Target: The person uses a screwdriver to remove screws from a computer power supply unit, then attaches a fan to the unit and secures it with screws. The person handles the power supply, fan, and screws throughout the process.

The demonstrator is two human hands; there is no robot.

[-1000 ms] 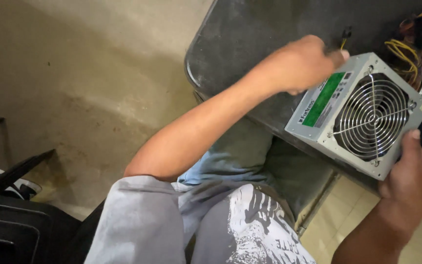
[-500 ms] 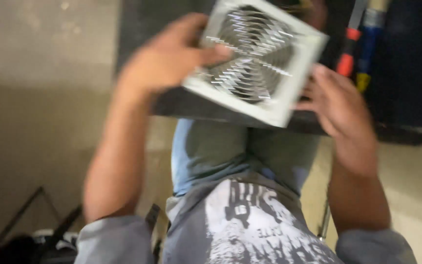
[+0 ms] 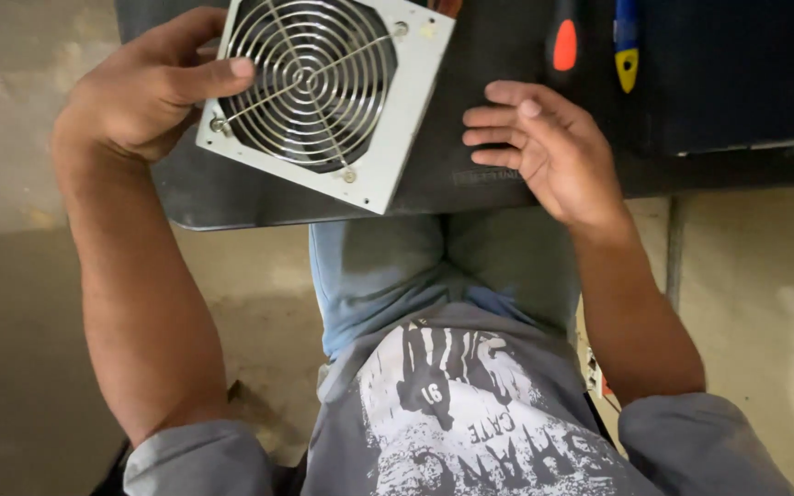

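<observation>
Grey power supply [image 3: 328, 92], round fan grille

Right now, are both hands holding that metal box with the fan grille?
No, only the left hand grips the power supply unit; the right hand rests flat on the dark table beside it.

Both my bare hands were up, forearms reaching forward from grey sleeves.

My left hand [image 3: 144, 92] was curled in a grip, thumb stretched out to the right and knuckles bent. My right hand [image 3: 544, 152] lay palm down and loose, fingers [image 3: 498, 115] pointing left, holding nothing, wrist bent slightly inward.
</observation>
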